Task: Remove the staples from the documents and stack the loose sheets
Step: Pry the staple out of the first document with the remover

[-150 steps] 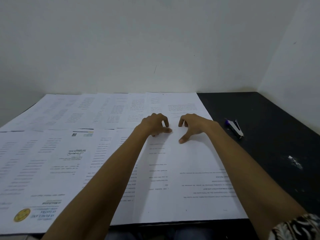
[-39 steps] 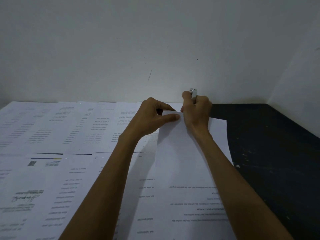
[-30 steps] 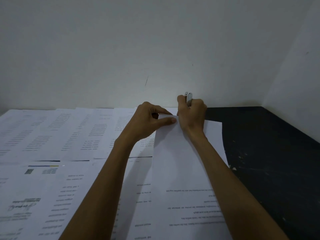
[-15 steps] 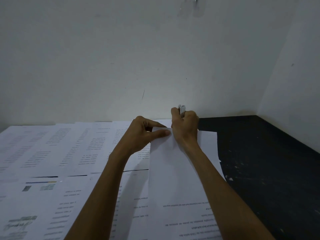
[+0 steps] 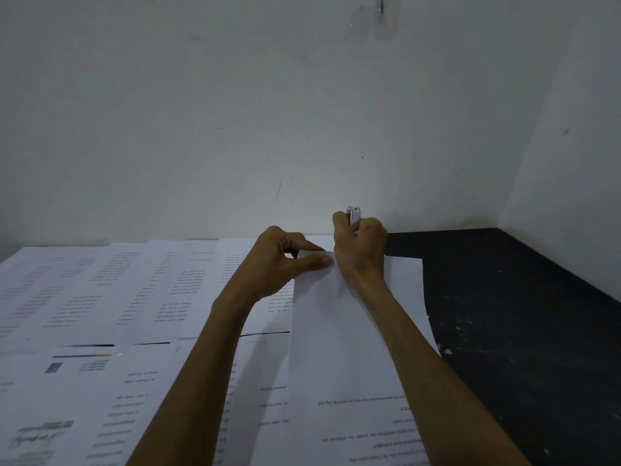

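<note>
Spread sheets: printed pages (image 5: 100, 297) lay overlapping across the left and lower left of the frame, flat on the table.
Left hand: at centre frame, the left hand (image 5: 279, 264) pinched the far corner of the document between thumb and forefinger. The other fingers were curled under, and it held nothing else.
Document: the document (image 5: 346, 331) ran from the lower centre up to both hands, lying on top of the spread pages. Its far corner looked slightly raised in the pinch.
Right hand: just right of centre, against the left thumb tip, the right hand (image 5: 361, 250) was closed in a fist round a metal tool.
Metal tool: only the silver end of the metal tool (image 5: 353, 215) showed, sticking up above the fist against the wall. Its working end was hidden by the hand.
Table: bare dark table (image 5: 521, 314) filled the right of the frame.
Step in hand: probably pulling the staple from that pinned corner. The staple itself could not be seen, so it was unclear whether it had come free.
Next move: it called for a steady hold on the corner while the tool levered, so the paper did not tear. After that, the sheets would be separated and laid on the stack.
</note>
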